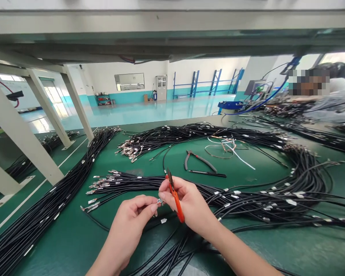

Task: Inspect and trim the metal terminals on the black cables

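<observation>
My left hand has thumb and forefinger pinched on a small silvery metal connector. My right hand meets it there, its thumb and finger also at the connector. Tucked in the right palm is an orange-handled cutting tool, its dark tip pointing up and away; the fingers hide whether it is scissors or snips. Just behind the hands runs a bundle of black cables with metal terminals and white labels at its left end. A single cable passes below the left hand's fingers.
Pliers with grey-red handles and a black pen-like tool lie beyond my hands on the green table. More cables run along the left beside white posts. A beam crosses overhead. Another person is at far right.
</observation>
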Available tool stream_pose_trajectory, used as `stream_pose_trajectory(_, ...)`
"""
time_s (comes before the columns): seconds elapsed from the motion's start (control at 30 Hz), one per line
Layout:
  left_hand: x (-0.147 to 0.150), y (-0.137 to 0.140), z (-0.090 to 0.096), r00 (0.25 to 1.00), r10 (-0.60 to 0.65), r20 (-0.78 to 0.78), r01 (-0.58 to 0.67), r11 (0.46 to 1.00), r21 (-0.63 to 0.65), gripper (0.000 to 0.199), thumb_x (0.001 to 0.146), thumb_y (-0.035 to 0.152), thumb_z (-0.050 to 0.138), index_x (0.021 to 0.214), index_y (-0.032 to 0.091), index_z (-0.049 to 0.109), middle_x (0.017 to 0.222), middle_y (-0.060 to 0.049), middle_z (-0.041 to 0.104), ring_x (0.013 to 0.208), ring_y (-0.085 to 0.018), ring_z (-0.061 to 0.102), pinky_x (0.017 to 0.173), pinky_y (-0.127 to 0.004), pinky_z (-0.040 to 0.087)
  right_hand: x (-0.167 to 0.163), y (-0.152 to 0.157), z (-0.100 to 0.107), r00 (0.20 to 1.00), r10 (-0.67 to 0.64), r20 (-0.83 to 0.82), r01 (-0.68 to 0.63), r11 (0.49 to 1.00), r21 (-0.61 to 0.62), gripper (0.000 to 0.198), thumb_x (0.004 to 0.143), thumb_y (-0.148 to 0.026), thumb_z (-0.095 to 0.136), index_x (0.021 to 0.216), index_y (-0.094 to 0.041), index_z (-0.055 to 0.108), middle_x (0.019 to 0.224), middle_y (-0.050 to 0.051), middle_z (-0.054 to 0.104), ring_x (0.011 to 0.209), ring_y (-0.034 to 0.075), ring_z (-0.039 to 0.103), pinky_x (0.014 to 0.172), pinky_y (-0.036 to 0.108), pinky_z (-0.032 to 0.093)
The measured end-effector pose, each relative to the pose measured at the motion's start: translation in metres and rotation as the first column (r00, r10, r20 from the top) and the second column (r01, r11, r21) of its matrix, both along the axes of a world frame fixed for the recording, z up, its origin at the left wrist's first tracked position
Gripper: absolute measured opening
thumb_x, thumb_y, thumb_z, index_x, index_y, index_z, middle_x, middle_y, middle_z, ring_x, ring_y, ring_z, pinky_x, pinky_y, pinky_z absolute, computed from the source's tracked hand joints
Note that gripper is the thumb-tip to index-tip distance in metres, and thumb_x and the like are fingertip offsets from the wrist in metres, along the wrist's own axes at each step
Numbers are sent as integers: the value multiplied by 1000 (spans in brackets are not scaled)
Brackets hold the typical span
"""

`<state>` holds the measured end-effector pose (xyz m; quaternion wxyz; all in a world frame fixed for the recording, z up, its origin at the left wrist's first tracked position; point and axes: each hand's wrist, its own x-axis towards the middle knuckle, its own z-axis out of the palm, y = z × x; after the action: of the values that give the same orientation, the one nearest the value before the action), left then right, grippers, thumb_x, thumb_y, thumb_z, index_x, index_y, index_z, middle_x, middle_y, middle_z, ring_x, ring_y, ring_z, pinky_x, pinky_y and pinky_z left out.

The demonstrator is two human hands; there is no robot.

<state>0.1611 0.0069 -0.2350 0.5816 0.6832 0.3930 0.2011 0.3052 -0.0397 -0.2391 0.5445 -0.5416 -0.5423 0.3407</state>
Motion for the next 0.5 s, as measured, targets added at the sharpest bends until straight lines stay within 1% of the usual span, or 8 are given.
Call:
stream_pose_trajectory(0.1,1,0,-3,999,6,39,-3,997,-74,51,67,50,51,96,9,58,78,-2,51,55,8,30,46,-1,21,-2,1,-2,997,-9,-76,7,1000,-23,22,76,-32,56,83,-12,51,72,0,51,65,7,49,64,19,42)
stream_pose_trajectory(0.17,1,0,-4,999,4,50,3,992,-124,55,67,51,51,103,10,56,76,-2,49,51,9,24,43,-3,18,-3,2,-3,994,-40,-99,36,999,-37,26,74,-34,58,86,-12,51,72,0,50,64,6,47,62,18,40)
stream_pose_trajectory(0.2,2,0,-5,998,13,54,-5,991,-137,57,67,51,51,105,10,55,77,-2,49,50,9,23,43,-4,18,-3,2,-3,994,-55,-97,51,998,-41,27,74,-34,59,86,-12,51,72,1,50,63,6,46,61,18,39)
stream_pose_trajectory(0.27,3,0,-7,996,50,71,-41,991,-124,58,67,49,52,111,12,52,78,-2,51,52,9,30,45,-2,23,-3,2,-4,994,-67,-88,63,997,-43,29,72,-36,60,85,-11,51,71,1,49,62,5,43,58,17,37)
stream_pose_trajectory(0.3,4,0,-8,994,70,83,-62,993,-102,57,67,46,53,114,13,51,81,-3,52,56,8,36,48,-1,28,-3,2,-4,994,-66,-88,62,997,-47,30,72,-37,60,85,-11,51,70,1,48,60,5,42,56,17,36)
stream_pose_trajectory(0.37,5,0,-10,991,93,95,-90,995,-43,54,68,43,53,115,17,52,87,-3,54,70,6,47,60,1,38,-3,2,-4,993,-65,-98,60,997,-54,31,72,-39,60,83,-11,51,68,0,47,57,4,40,54,17,34)
stream_pose_trajectory(0.43,5,-1,-12,991,103,81,-105,994,19,50,68,44,52,111,18,56,93,-3,55,78,4,51,69,1,42,-3,2,-3,992,-65,-107,60,997,-56,32,72,-39,60,83,-11,50,66,0,47,55,4,38,51,17,32)
stream_pose_trajectory(0.5,5,-1,-12,992,111,66,-115,991,63,48,68,44,52,107,17,59,94,-3,55,79,3,51,69,1,43,-3,3,-3,992,-67,-106,61,997,-54,31,71,-38,61,83,-11,50,66,0,47,54,4,37,51,17,31)
